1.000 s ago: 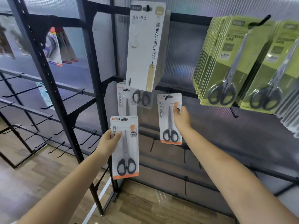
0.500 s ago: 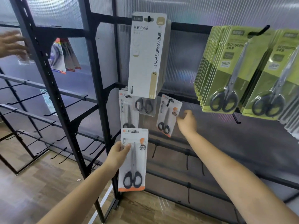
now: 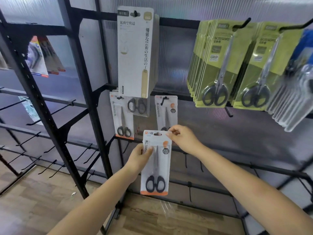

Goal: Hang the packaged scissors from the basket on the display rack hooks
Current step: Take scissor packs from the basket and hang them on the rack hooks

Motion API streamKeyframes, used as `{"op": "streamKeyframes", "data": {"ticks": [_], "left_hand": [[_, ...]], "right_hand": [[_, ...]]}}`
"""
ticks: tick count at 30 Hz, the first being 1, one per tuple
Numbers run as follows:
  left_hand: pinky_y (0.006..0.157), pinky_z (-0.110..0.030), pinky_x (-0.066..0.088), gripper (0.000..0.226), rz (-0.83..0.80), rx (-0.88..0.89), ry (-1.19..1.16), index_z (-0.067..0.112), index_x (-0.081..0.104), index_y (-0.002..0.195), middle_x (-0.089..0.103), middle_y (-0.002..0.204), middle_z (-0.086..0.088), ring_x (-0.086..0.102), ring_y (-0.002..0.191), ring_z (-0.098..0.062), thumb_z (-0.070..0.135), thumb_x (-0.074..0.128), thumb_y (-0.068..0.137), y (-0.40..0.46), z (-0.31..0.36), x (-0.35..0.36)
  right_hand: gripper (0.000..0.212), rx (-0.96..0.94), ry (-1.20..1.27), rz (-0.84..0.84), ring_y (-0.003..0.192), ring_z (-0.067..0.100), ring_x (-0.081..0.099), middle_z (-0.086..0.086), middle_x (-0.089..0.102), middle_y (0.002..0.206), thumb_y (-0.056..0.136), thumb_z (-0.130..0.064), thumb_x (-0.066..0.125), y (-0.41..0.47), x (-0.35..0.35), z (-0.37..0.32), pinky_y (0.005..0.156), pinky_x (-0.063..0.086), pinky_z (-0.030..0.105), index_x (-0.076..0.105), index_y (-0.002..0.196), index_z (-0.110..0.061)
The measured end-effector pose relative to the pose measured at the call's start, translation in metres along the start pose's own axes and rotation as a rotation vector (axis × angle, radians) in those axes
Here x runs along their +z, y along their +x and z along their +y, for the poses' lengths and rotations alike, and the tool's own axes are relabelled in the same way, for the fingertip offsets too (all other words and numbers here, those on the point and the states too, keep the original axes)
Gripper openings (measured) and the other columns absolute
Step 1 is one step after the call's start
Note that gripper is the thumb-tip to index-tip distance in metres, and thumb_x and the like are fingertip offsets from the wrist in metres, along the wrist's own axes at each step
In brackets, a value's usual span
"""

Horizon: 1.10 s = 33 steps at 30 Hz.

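Scissors pack (image 3: 156, 162) is held upright before the rack (image 3: 81, 92), at about 6 o'clock from the white card (image 3: 135, 51). Left hand (image 3: 139, 160) grips its left edge, thumb across the front. Right hand (image 3: 183, 139) pinches its top right corner. At 12 o'clock from it another pack (image 3: 166, 112) hangs on a hook (image 3: 164, 100).

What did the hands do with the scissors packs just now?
The right hand let go of the pack on the hook, which swung and now hangs straight, then came down to pinch the top corner of the pack in hand. The left hand kept its grip on that pack and brought it toward the middle. The green packs and the tall white pack stayed hanging.
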<state>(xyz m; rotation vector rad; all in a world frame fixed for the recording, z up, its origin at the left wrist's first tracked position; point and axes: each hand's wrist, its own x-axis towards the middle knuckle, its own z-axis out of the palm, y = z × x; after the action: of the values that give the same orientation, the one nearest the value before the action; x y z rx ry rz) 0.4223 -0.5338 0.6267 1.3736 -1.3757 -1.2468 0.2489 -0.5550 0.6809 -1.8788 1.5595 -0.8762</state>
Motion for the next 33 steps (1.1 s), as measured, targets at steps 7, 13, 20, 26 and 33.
{"op": "streamKeyframes", "data": {"ticks": [7, 13, 20, 26, 33], "left_hand": [[0.062, -0.024, 0.039, 0.025, -0.007, -0.129, -0.071, 0.013, 0.05, 0.074, 0.055, 0.076, -0.006, 0.051, 0.069, -0.016, 0.029, 0.064, 0.088, 0.006, -0.015, 0.013], [0.06, -0.022, 0.036, 0.023, 0.115, -0.073, -0.125, 0.01, 0.052, 0.075, 0.051, 0.068, 0.0, 0.046, 0.066, -0.013, 0.025, 0.064, 0.088, 0.017, -0.002, 0.019], [0.058, -0.02, 0.036, 0.022, 0.182, -0.056, -0.143, 0.014, 0.052, 0.074, 0.05, 0.067, 0.003, 0.044, 0.063, -0.009, 0.026, 0.06, 0.091, 0.027, 0.006, 0.014], [0.056, -0.021, 0.032, 0.025, 0.178, -0.057, -0.145, 0.012, 0.051, 0.075, 0.044, 0.064, 0.003, 0.039, 0.059, -0.01, 0.028, 0.057, 0.092, 0.035, 0.008, 0.017], [0.057, -0.016, 0.037, 0.02, 0.212, -0.073, -0.174, 0.013, 0.053, 0.078, 0.051, 0.071, 0.003, 0.046, 0.065, -0.009, 0.025, 0.056, 0.093, 0.053, 0.002, 0.027]], "right_hand": [[0.008, -0.04, 0.151, 0.295, 0.075, 0.004, 0.052, -0.01, 0.056, 0.08, 0.096, -0.014, 0.051, 0.007, -0.014, -0.003, 0.067, 0.041, 0.014, 0.056, 0.09, -0.013], [0.006, -0.058, 0.211, 0.454, 0.08, 0.008, 0.053, -0.009, 0.055, 0.082, 0.096, -0.015, 0.049, 0.033, -0.009, -0.013, 0.07, 0.044, 0.018, 0.054, 0.093, -0.015], [0.015, -0.025, 0.273, 0.466, 0.057, -0.019, 0.051, -0.008, 0.051, 0.073, 0.096, -0.01, 0.048, 0.055, -0.005, -0.017, 0.051, 0.038, 0.003, 0.058, 0.1, 0.0], [0.011, -0.024, 0.256, 0.46, 0.056, -0.023, 0.049, -0.008, 0.051, 0.073, 0.097, -0.012, 0.048, 0.063, -0.008, -0.017, 0.048, 0.038, 0.001, 0.056, 0.1, -0.006], [0.008, 0.025, 0.24, 0.464, 0.058, -0.002, 0.053, -0.009, 0.053, 0.072, 0.096, -0.014, 0.05, 0.078, -0.007, -0.01, 0.046, 0.04, 0.006, 0.057, 0.098, -0.011]]}}
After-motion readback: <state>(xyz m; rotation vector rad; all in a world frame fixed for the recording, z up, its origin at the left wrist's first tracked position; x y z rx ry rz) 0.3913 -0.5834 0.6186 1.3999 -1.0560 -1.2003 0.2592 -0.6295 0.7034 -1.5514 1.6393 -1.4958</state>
